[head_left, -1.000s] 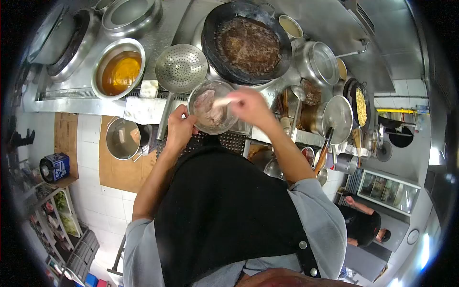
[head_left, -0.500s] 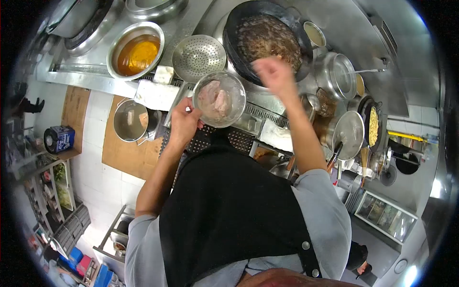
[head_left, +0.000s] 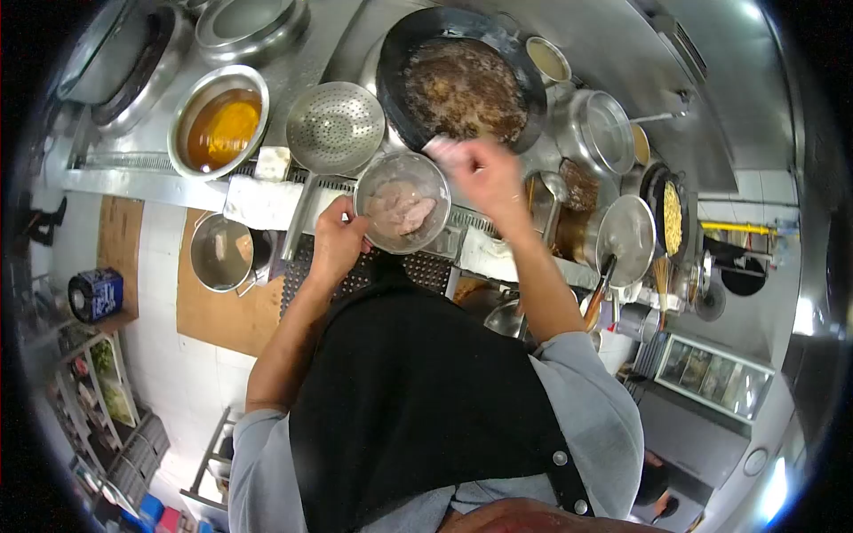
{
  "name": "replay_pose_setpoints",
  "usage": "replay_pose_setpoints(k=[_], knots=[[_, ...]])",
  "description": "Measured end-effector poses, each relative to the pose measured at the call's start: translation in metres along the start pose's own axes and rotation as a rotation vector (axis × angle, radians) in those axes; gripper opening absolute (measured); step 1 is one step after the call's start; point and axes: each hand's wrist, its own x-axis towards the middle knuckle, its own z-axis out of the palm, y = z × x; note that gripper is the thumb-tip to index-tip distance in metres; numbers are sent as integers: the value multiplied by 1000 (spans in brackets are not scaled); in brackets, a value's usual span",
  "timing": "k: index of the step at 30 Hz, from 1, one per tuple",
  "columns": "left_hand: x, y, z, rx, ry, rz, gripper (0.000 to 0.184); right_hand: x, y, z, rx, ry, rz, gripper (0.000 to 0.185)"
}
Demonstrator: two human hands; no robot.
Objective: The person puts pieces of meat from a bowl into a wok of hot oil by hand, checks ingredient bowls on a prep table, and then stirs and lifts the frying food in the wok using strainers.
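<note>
My left hand (head_left: 340, 238) grips the rim of a clear bowl (head_left: 407, 163), with its thumb at the near left edge. Several pale pink pieces of raw meat (head_left: 404, 210) lie in the bowl. Between the bowl and the wok, my right hand (head_left: 491, 180) is smeared by motion, its fingers pinched on a pale piece of meat (head_left: 446, 153) beside the wok's near edge. The black wok (head_left: 393, 75) holds dark, bubbling oil (head_left: 466, 84) with a brownish surface.
A perforated strainer (head_left: 336, 127) rests left of the wok, beside a steel bowl (head_left: 183, 140) of amber liquid. White cloths (head_left: 258, 202) lie along the counter edge. A pot (head_left: 197, 258) stands lower left. Rightward are a ladle (head_left: 554, 188), a steel strainer (head_left: 626, 240) and a noodle pan (head_left: 673, 218).
My right hand has come back from above the wok toward the bowl, and a pale piece now shows in its fingers. The meat in the bowl has shifted. The whole view has swung slightly.
</note>
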Motion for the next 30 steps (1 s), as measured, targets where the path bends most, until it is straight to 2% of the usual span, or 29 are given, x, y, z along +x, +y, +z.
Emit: replay_pose_setpoints(k=[1, 3, 5, 7, 9, 10, 11, 13, 15, 17, 19, 20, 21, 22, 24, 26, 29, 30], knots=[[2, 3, -3, -15, 30, -6, 7, 18, 20, -9, 105, 109, 16, 14], [3, 2, -7, -62, 82, -17, 7, 61, 66, -27, -254, 206, 4, 19], [1, -3, -13, -107, 133, -29, 7, 97, 137, -25, -641, -12, 200, 26], [-2, -11, -19, -131, 164, -10, 6, 131, 194, -18, -553, -216, 340, 33], [-4, -17, -24, -144, 190, -37, 7, 155, 226, -16, -392, 34, 251, 33], [-6, -18, -26, -157, 203, -57, 7, 163, 212, -12, -272, 258, 84, 28], [-8, -17, -26, -147, 199, -65, 7, 160, 198, -11, -269, 258, 96, 28], [-8, -8, -26, -81, 254, 8, 11, 142, 94, -8, -114, 298, -96, 21], [-4, -3, -28, -85, 234, 36, 8, 97, 25, 13, 61, -90, -3, 19], [0, 0, -27, -52, 142, 67, 5, 50, -4, 42, -173, -383, -394, 16], [1, 6, -22, -31, 106, 110, 12, 7, -17, 64, -371, -467, -491, 15], [2, 6, -20, 37, 111, 139, 14, -6, -22, 68, -390, -452, -472, 15], [4, 6, -19, 104, 121, 170, 15, -15, -27, 71, -428, -547, -340, 17], [6, 4, -17, 109, 109, 179, 9, -23, -30, 69, -459, -643, -205, 19], [3, 6, -14, 108, 101, 154, 6, -36, -36, 55, -398, -611, -198, 19], [3, 4, -12, 30, 116, 108, 18, -36, -34, 41, -332, -583, -204, 20], [6, -11, -18, -33, 120, 71, 18, -15, -16, -3, 3, -315, 14, 23], [5, -15, -20, -78, 123, 60, 17, -10, 18, -10, -82, -163, 77, 32]])
